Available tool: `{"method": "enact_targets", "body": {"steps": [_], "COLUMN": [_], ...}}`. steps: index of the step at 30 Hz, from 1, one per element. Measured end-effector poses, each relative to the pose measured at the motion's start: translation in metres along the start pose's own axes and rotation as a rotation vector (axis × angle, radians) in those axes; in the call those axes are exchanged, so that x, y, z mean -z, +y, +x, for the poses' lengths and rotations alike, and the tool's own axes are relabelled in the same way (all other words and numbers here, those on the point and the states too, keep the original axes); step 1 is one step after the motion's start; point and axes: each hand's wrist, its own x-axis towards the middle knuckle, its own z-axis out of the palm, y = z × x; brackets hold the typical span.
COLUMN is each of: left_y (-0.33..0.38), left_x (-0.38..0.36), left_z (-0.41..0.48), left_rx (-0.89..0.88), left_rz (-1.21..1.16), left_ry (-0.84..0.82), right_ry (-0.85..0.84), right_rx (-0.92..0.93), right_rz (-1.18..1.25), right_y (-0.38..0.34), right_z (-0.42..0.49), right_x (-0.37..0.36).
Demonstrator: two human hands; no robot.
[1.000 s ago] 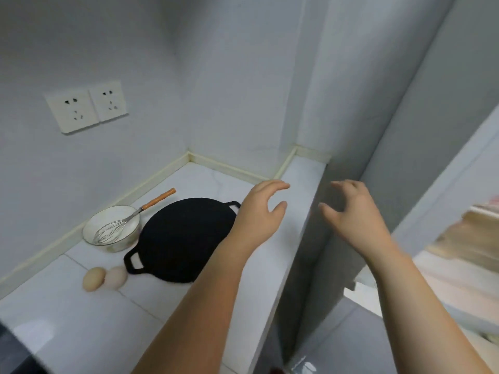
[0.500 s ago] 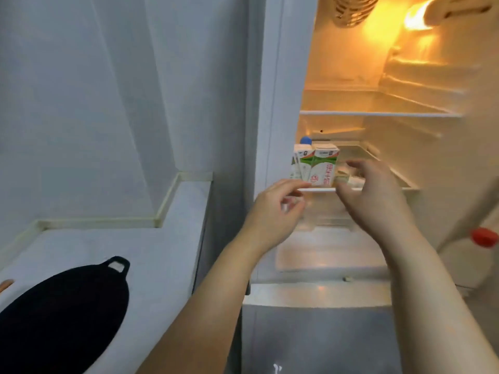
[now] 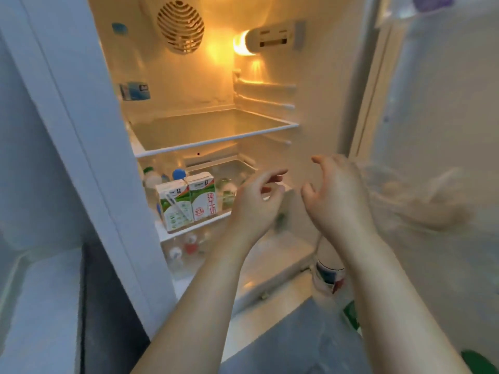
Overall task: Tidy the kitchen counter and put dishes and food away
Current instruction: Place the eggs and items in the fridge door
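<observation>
Left grip (image 3: 256, 205) and right grip (image 3: 337, 195) hover loosely curled, holding nothing, near the milk cartons (image 3: 201, 198)

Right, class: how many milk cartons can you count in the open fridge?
2. The left milk carton stands at the front of the middle shelf; the right milk carton beside it. More may be hidden behind them.

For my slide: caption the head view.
Empty left hand and right hand raised near milk cartons in the open, lit fridge.
</observation>
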Motion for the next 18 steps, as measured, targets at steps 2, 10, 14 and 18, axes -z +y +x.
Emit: {"method": "enact_targets", "body": {"steps": [2, 10, 14, 18], "left_y": [0.000, 0.005, 0.013, 0.028], "left_x": [-0.011, -0.049, -0.059, -0.070], "left_z": [0.013, 0.048, 0.058, 0.073], "left_rx": [0.015, -0.045, -0.100, -0.281], "left_rz": [-0.030, -0.163, -0.217, -0.218], "left_ry": [-0.028, -0.224, -0.252, -0.208], "right_ry": [0.048, 0.102, 0.020, -0.062], "right_rx": [-0.020, -0.245, -0.476, -0.629], "right_rz": [-0.034, -0.319, -0.338, -0.419], "right_y": [0.004, 0.018, 0.030, 0.040], "right_z": [0.004, 0.025, 0.030, 0.034], "right_x": [0.004, 0.038, 0.062, 0.074]}}
